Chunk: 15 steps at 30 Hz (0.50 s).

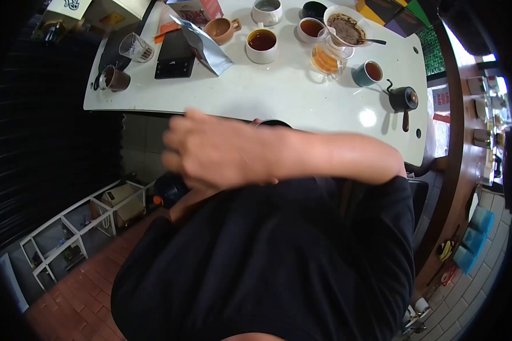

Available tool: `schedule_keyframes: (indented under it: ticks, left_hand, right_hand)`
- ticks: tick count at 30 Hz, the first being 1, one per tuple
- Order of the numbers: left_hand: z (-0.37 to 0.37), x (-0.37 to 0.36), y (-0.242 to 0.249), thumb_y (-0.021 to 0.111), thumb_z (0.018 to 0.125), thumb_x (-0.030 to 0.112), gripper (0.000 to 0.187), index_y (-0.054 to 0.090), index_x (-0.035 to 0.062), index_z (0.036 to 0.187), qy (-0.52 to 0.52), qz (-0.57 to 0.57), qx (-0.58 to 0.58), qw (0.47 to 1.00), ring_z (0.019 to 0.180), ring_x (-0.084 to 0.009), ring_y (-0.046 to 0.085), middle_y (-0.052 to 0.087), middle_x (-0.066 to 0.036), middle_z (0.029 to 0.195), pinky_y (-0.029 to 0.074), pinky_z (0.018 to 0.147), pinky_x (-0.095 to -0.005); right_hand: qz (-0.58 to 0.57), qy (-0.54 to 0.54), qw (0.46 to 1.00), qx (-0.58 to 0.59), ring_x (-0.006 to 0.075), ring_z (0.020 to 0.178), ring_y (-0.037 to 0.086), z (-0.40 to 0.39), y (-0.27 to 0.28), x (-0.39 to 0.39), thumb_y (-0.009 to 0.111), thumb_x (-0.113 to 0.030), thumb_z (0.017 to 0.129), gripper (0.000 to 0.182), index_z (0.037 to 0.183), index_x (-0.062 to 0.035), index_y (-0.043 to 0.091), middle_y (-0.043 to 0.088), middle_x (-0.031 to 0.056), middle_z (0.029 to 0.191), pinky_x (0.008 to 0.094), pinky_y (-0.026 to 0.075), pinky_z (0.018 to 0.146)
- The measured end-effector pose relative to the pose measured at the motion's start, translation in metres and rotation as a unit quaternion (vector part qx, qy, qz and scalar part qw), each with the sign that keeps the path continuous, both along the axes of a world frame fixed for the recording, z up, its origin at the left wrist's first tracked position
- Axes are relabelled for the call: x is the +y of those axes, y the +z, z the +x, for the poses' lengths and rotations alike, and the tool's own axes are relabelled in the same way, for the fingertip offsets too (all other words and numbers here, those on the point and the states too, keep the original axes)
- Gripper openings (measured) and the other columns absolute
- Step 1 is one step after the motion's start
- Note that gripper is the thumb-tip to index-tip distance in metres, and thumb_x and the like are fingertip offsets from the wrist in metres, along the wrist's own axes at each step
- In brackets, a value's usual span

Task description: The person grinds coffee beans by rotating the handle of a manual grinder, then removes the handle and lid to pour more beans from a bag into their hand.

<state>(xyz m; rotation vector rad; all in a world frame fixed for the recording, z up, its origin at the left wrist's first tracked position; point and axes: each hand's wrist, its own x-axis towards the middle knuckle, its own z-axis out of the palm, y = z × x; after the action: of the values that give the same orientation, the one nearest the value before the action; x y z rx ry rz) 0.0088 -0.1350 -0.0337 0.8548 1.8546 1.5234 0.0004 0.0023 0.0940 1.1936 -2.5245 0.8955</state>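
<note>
My right forearm reaches across my chest, and my right hand [202, 149] is at the left with fingers curled, slightly blurred. Whatever it may hold is hidden. Behind that forearm, a fingertip of my left hand [257, 121] shows against a dark-rimmed round vessel [274, 123] at the table's front edge. Most of the left hand and the vessel's body are covered. Beyond the hands on the white table [239, 94] stand a white cup of dark brown liquid [261, 42], a silver pouch [206, 48] and a black scale [174, 59].
At the right are a glass server [327, 59], a dripper with wet coffee grounds [347, 29], a blue cup [368, 74] and a black kettle [403, 99]. Leftward stand a tilted glass [136, 48], a brown-filled cup [115, 78] and a brown cup [221, 30]. A white-framed shelf [82, 230] is lower left.
</note>
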Motion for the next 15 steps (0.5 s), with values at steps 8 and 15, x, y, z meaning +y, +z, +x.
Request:
schedule_keyframes:
  ticks: [8,15]
  left_hand:
    - [-0.018,0.002,-0.012,0.086,0.057,0.065,0.100,0.053,-0.0038,0.122,0.033,0.185,-0.116,0.975,0.094,-0.0173,0.064,0.066,-0.008,0.102,0.052,0.084,-0.0327]
    - [-0.024,0.007,0.017,0.080,0.072,0.059,0.078,0.058,0.0012,0.119,0.126,0.024,-0.002,0.992,0.093,-0.0140,0.064,0.067,-0.006,0.100,0.052,0.082,-0.0291]
  right_hand:
    - [0.006,-0.199,0.973,-0.118,0.0374,0.091,0.053,-0.017,-0.070,0.123,0.055,-0.009,0.082,0.012,0.090,-0.0002,0.053,0.053,0.0179,0.086,0.0454,0.041,0.085]
    - [-0.043,-0.124,0.983,-0.131,0.0313,0.094,0.049,0.089,-0.029,0.058,0.068,-0.015,0.070,0.033,0.099,-0.0030,0.057,0.049,0.0141,0.096,0.0425,0.040,0.083]
